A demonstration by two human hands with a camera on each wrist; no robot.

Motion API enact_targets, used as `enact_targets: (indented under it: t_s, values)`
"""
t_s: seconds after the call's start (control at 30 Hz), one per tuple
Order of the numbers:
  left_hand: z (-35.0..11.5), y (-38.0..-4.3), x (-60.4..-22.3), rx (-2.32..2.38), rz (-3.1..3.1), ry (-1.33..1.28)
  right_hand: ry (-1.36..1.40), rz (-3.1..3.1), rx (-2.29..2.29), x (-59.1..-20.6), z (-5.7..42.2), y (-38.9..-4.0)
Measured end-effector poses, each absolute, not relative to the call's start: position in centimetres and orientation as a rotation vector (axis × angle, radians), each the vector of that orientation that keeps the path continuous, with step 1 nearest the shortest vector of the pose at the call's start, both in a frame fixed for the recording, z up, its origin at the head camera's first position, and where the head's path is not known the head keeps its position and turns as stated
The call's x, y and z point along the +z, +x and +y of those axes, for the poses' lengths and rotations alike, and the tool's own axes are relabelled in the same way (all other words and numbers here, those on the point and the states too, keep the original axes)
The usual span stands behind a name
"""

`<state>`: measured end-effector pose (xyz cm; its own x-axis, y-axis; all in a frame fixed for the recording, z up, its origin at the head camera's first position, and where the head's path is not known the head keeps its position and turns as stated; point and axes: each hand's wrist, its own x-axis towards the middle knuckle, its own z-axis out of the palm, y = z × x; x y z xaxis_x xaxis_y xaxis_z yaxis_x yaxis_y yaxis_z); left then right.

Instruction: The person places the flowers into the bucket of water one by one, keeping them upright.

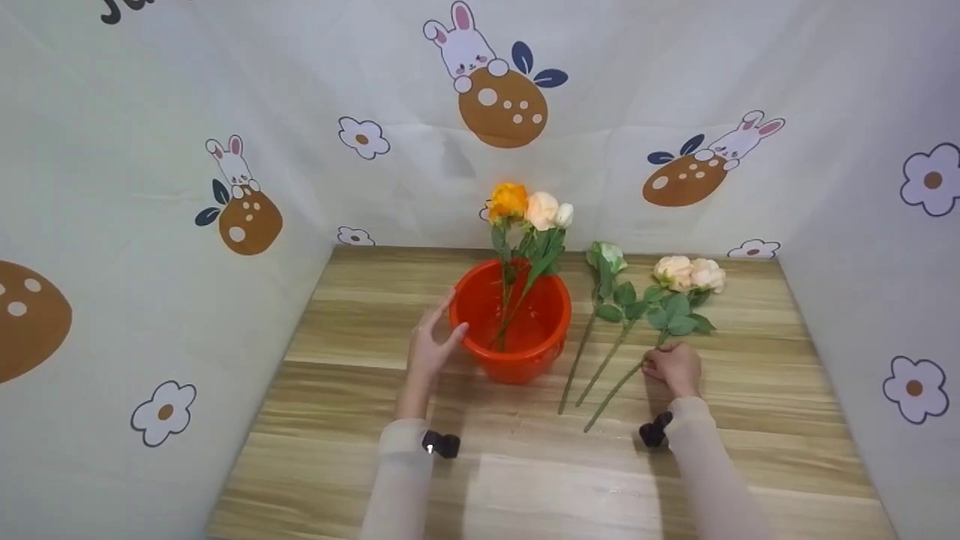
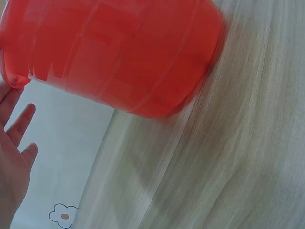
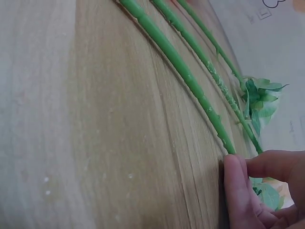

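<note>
Held stem: the rightmost of three green stems lying on the table, right of centre in the head view; its lower end points to the lower left, its leafy part to the upper right.
Right hand: thumb and forefinger pinch that stem below its leaves; the forearm comes up from the lower right of the head view.
Stem surface: only the right wrist view shows the small bumps along the stems and a pale, rough stretch on the middle one.
Loose blossoms: a green-white flower and two peach blossoms lie near the table's back edge.
Bucket: red, upright, near the middle of the head view, left of the stems.
Left hand: fingers spread apart, touching the bucket's left rim; the forearm rises from the bottom of the head view.
Bucket wall: the left wrist view shows its faintly ridged outside and its base on the wood.
Bucket flowers: the head view alone shows an orange flower, a pale peach flower and a white bud, leaning inside.
Table: wood-grained, before rabbit-print cloth.
</note>
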<state>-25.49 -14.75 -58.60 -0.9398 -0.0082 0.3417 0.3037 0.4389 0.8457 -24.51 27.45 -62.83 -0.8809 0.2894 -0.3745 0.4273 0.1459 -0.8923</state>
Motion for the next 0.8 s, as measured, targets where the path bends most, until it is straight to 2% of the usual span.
enact_targets:
  t_s: [0.33,0.8]
  values:
    - [-14.8,-25.8,-58.8,-1.483,-2.348,-0.308,0.628,2.488,-1.549,-62.9,27.8,-25.1]
    - [-14.7,-25.6,-58.8,-1.537,-2.347,-0.295,0.784,2.028,-1.988,-62.0,28.5,-24.2]
